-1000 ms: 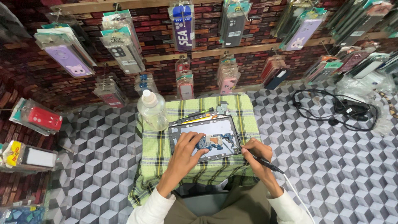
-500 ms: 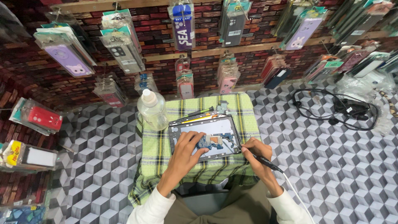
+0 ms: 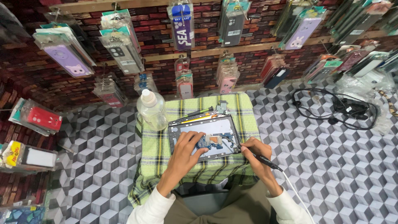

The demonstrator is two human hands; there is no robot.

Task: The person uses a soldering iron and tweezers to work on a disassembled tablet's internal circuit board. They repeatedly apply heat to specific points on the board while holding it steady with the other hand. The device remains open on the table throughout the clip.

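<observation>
The opened tablet (image 3: 204, 140) is lying flat on the counter (image 3: 248, 124), which is draped in a green plaid cloth, with its back removed and a blue circuit board (image 3: 206, 143) showing near the middle. The left hand (image 3: 185, 152) is resting on the tablet's lower left part, fingers (image 3: 198, 137) spread apart and pressing down on the open body, fingertips touching the board's edge. The right hand (image 3: 256, 152) is sitting at the tablet's lower right corner, its fingers clamped together around a black pen-like tool (image 3: 260, 158), whose tip is pointing into the tablet beside the board. A white cord (image 3: 295, 195) is trailing from the tool's back end toward the person's lap.

Just beyond the tablet's far edge, a screwdriver (image 3: 198, 112) and a small metal part (image 3: 222, 108) are lying on the cloth. A clear plastic bottle (image 3: 152, 110) with a white cap is standing upright at the counter's far left corner, near the tablet. Packaged phone cases (image 3: 182, 27) are hanging on the brick-patterned wall behind. A coiled black cable (image 3: 340, 110) is lying on the cube-patterned floor, well apart to the right.
</observation>
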